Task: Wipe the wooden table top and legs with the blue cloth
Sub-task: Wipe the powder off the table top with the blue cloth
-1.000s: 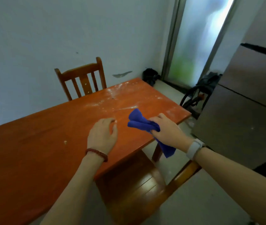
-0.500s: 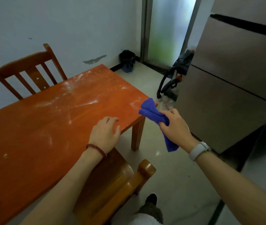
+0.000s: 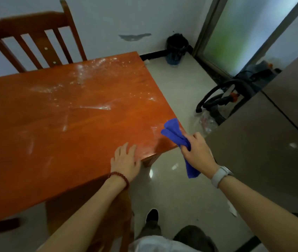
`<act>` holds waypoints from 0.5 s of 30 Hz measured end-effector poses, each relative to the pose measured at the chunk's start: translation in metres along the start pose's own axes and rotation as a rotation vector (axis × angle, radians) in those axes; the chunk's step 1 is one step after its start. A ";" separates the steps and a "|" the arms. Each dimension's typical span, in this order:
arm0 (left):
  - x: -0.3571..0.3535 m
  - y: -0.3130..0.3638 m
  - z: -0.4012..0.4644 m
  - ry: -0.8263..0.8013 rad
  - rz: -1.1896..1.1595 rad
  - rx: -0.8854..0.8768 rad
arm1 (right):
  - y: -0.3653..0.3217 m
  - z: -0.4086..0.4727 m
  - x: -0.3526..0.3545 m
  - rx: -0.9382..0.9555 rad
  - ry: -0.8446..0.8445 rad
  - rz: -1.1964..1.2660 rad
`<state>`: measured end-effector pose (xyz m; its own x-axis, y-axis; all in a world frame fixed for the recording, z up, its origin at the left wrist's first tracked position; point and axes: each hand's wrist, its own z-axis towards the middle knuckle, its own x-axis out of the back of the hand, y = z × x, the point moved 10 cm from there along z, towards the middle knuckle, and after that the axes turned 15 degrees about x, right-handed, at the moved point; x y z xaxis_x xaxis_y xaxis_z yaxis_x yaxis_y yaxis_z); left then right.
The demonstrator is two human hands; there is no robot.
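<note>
Head view shows the person has stepped round toward the table's (image 3: 57, 124) near corner, left hand (image 3: 125, 161) flat on its edge, right hand (image 3: 197, 151) clenching the blue cloth (image 3: 174, 132) over that corner, so wiping looks about to start on the still-dusty top.

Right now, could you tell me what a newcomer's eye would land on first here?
The bright blue cloth, bunched in the right hand at the near right corner of the orange wooden table, stands out first. Next come the white powdery smears across the table's far side. The left hand rests flat on the near edge.
</note>
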<state>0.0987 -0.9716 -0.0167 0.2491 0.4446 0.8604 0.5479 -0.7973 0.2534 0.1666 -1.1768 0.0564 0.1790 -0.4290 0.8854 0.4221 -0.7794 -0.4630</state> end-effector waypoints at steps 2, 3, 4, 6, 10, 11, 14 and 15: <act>-0.007 0.002 0.011 0.008 0.003 0.056 | 0.007 0.019 -0.008 0.034 -0.048 -0.009; -0.009 0.004 0.017 0.019 0.007 0.075 | 0.011 0.030 -0.011 0.060 -0.060 -0.023; -0.012 0.008 0.022 0.026 0.010 0.095 | 0.014 0.042 -0.012 0.086 -0.066 -0.040; -0.020 0.013 0.031 0.005 0.001 0.143 | 0.022 0.069 -0.013 0.136 -0.069 -0.085; -0.046 0.010 0.042 -0.050 0.003 0.311 | 0.036 0.130 -0.022 0.273 -0.068 -0.177; -0.051 0.011 0.043 -0.050 0.026 0.338 | 0.039 0.145 -0.027 0.312 -0.071 -0.196; -0.061 0.014 0.046 -0.069 0.042 0.411 | 0.045 0.188 -0.042 0.417 -0.073 -0.207; -0.063 0.014 0.048 -0.069 0.036 0.441 | 0.047 0.201 -0.048 0.447 -0.083 -0.205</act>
<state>0.1289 -0.9911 -0.0881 0.3189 0.4579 0.8298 0.8223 -0.5690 -0.0020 0.3562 -1.1010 0.0002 0.1144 -0.2355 0.9651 0.7927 -0.5639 -0.2315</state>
